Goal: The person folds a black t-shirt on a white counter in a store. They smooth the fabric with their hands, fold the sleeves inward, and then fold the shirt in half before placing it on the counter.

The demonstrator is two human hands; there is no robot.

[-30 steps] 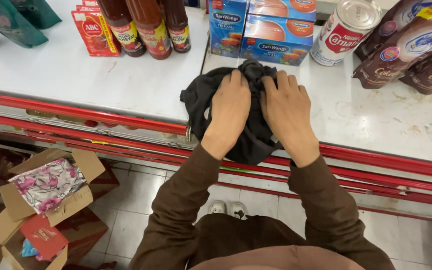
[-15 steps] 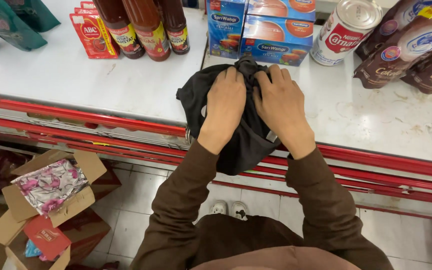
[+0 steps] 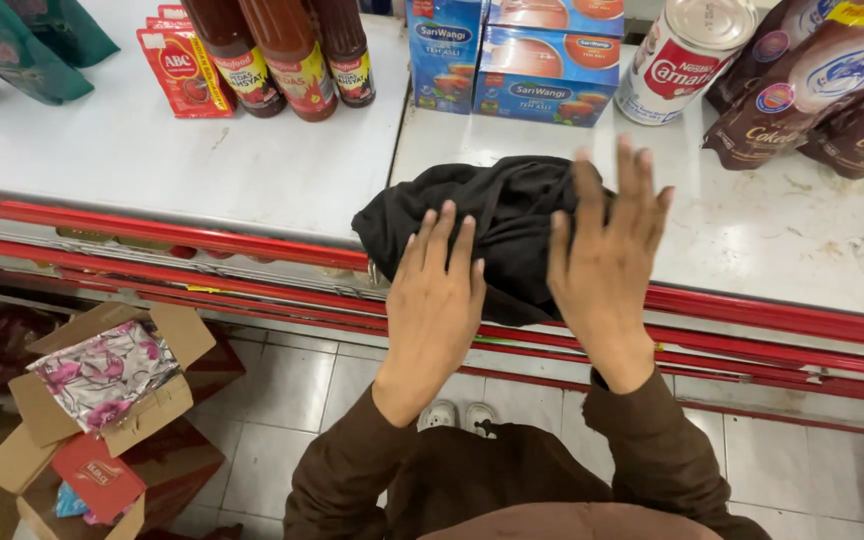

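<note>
Black cloth (image 3: pixel 497 225) lies bunched at the front edge of the white shelf (image 3: pixel 202 160), one fold hanging over the red shelf rail (image 3: pixel 152 235). Left hand (image 3: pixel 437 300) is palm down, fingers (image 3: pixel 442 235) straight and slightly spread, tips lying on the near part of the cloth, gripping nothing. Right hand (image 3: pixel 607 260) is also palm down and flat, fingers (image 3: pixel 630 185) spread wide and a little blurred; whether they press the cloth or hover just above it cannot be told. Both wrists come up from below the rail, brown sleeves (image 3: pixel 652 450) bent at the elbows. Beyond the fingertips, well apart from the cloth: two blue tea boxes (image 3: pixel 512 60), nothing between them and the cloth. Beyond and right of the right fingertips stands a white tin can (image 3: pixel 682 55), then brown drink pouches (image 3: pixel 812 90) lying further right. Beyond and left of the left fingertips stand dark sauce bottles (image 3: pixel 287 50) with a red sachet (image 3: pixel 182 70) beside them, and green packets (image 3: pixel 22 45) at the far left. Below the wrists, on the tiled floor (image 3: pixel 322 390): an open cardboard box (image 3: pixel 102 385) holding flowered fabric, and white shoe tips (image 3: pixel 457 415).
</note>
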